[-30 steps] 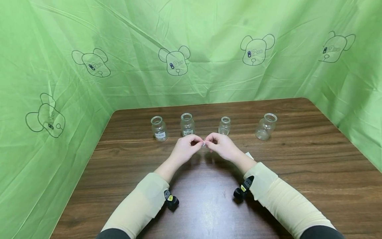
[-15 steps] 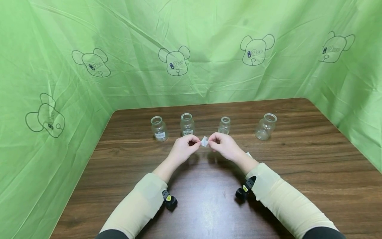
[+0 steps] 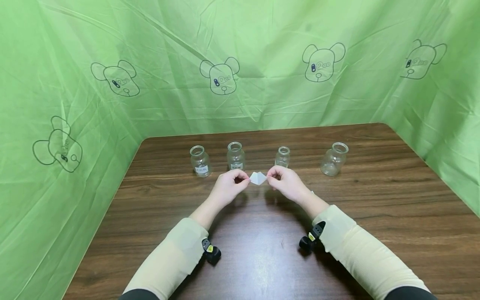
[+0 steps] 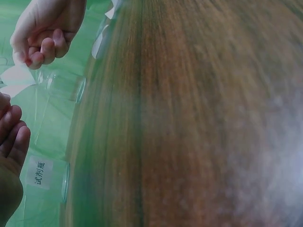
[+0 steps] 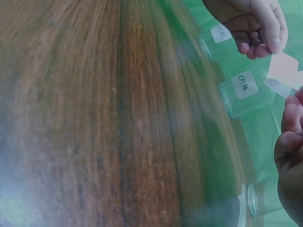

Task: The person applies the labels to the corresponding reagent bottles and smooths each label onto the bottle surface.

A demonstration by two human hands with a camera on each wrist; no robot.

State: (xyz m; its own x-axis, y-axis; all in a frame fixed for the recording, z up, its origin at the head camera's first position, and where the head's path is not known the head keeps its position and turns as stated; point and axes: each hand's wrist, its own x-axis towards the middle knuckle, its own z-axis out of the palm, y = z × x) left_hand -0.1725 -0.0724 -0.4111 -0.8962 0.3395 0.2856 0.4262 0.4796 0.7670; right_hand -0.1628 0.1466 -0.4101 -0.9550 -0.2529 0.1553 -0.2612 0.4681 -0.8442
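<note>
Two bare hands work above a wooden counter [image 3: 258, 258]; the left hand [image 3: 228, 186] pinches one edge of a small white paper piece [image 3: 258, 178], the right hand [image 3: 286, 183] pinches the opposite edge; the paper hangs between the fingers, a line running down its middle; just beyond the left fingers stand a labelled bottle [image 3: 201, 161] and a second labelled bottle [image 3: 236, 157]; beyond the right fingers, a smaller bottle [image 3: 282, 158], and farther right a wide bottle [image 3: 333, 160]; the step seems to be unfolding or peeling the paper; the next move likely calls for a gentle, even pull.
</note>
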